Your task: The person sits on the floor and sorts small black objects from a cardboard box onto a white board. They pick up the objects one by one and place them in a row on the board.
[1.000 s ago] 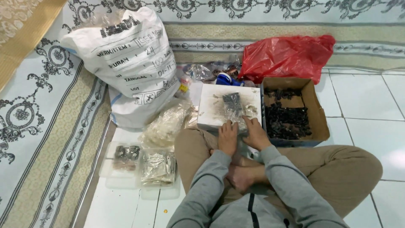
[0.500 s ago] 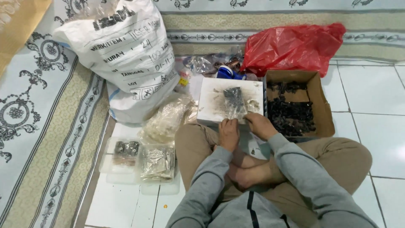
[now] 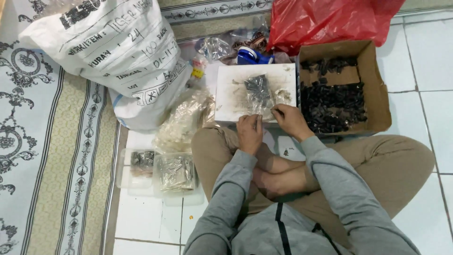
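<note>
A small clear plastic bag (image 3: 258,93) of dark parts lies on a white board (image 3: 233,97) in front of my crossed legs. My left hand (image 3: 249,133) pinches the bag's lower edge with curled fingers. My right hand (image 3: 289,120) grips the same edge from the right side. Both hands rest at the board's near rim, close together. Grey sleeves cover both forearms.
A cardboard box (image 3: 380,92) of small black parts sits to the right. A red plastic bag (image 3: 325,21) lies behind it. A large white printed sack (image 3: 113,52) stands at left, with clear bags (image 3: 181,123) and plastic trays (image 3: 174,172) of parts beside my left knee. Patterned carpet (image 3: 42,156) borders the white tiles.
The view has drifted and come closer. My hands stay at the near edge of the board, still working the small bag's lower edge.
</note>
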